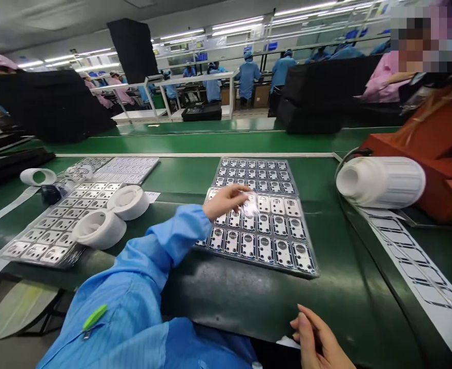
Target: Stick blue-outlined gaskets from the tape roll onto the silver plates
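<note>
Ring roll [26, 177]: far left, white; its strip runs out past the left edge, cut off.
Dark object [51, 195]: just beside ring roll, too blurred to name.
Left tray [65, 258]: on green counter [226, 302], rows of silver plates; far end partly hidden by clutter.
Tape rolls [113, 233]: two, white, by the left tray's right edge, covering some plates.
Blue sleeve [145, 256]: reaches in from bottom, covers part of counter; green clip [94, 318] on it.
Left hand [223, 202]: over front tray, fingers stretched out, blurred; grip width hard to judge.
Clear piece [251, 206]: glossy, at left fingertips, over front tray's back row; cannot tell if held or lying there.
Front tray [274, 266]: middle of counter, silver plates in rows; left back part hidden by hand and sleeve.
Rear tray [292, 179]: directly behind front tray, similar plates, smaller in view.
Right hand [320, 341]: counter's near edge, cut off at bottom; fingers narrow, thumb near forefinger, cannot tell if holding anything.
White scrap [288, 342]: just beside right hand, mostly hidden.
White cylinder [387, 179]: lying sideways before orange machine [433, 133], which is cut off at right.
Label strip [414, 266]: black outlines, leaves frame lower right.
</note>
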`<state>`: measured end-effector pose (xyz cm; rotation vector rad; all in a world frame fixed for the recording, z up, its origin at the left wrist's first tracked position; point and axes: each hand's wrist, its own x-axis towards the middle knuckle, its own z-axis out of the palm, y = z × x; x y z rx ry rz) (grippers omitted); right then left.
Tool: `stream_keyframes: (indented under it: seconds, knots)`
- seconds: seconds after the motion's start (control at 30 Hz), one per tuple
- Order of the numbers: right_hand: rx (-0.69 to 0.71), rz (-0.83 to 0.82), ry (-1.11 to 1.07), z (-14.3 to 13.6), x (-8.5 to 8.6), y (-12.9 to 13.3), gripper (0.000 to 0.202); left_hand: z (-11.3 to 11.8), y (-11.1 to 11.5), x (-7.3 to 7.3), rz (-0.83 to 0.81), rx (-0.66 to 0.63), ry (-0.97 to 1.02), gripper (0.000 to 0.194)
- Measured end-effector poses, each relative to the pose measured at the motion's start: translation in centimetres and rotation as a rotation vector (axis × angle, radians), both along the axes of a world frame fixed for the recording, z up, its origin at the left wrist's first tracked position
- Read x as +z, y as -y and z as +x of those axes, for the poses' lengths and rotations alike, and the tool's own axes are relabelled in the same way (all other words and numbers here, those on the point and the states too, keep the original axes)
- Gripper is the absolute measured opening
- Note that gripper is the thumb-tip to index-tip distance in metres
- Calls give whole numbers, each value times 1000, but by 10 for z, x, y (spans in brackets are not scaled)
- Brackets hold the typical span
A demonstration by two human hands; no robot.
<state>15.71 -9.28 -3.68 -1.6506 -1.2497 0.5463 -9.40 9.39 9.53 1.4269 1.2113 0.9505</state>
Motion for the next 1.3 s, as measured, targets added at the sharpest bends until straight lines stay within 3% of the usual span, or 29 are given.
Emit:
stream_keyframes:
  seconds: [0.1, 0.23, 0.43, 0.53, 0.63, 0.73, 0.8, 0.9, 0.97, 1.03, 1.1, 1.17, 1.3]
  knots:
    - [37, 87, -23, -1, -8, -2, 51, -31, -41, 2, 145, 203, -269, 22]
    - [71, 162, -42, -1, -12, -2, 43, -46, -71, -16, 147, 230, -458, 24]
    - [202, 353, 54, 5, -12, -9, 23, -32, -71, -45, 205, 189, -736, 21]
    - [256, 469, 124, 7, -7, -16, 15, -29, -65, -41, 268, 185, -844, 24]
    - [267, 475, 108, 6, 1, -17, 13, -21, -46, -27, 326, 115, -893, 28]
    - [287, 400, 12, 10, 2, -9, 14, -4, -10, -10, 406, -28, -865, 31]
    - [182, 338, -84, 22, -4, -1, 17, 8, 18, -2, 426, -193, -802, 34]
    - [-186, 268, -145, 65, -25, 10, 28, 29, 55, 2, 430, -582, -633, 27]
    - [-445, 246, -148, 110, -43, 16, 35, 49, 75, -3, 405, -861, -546, 21]
    - [-603, 194, -165, 157, -62, 18, 35, 73, 89, -13, 354, -1066, -485, 21]
    - [-630, 110, -193, 196, -82, 16, 32, 98, 98, -25, 295, -1189, -463, 23]
    - [-563, 6, -236, 218, -100, 11, 31, 120, 103, -37, 246, -1257, -466, 25]
    - [-361, -171, -312, 223, -128, 10, 27, 153, 110, -56, 180, -1318, -463, 27]
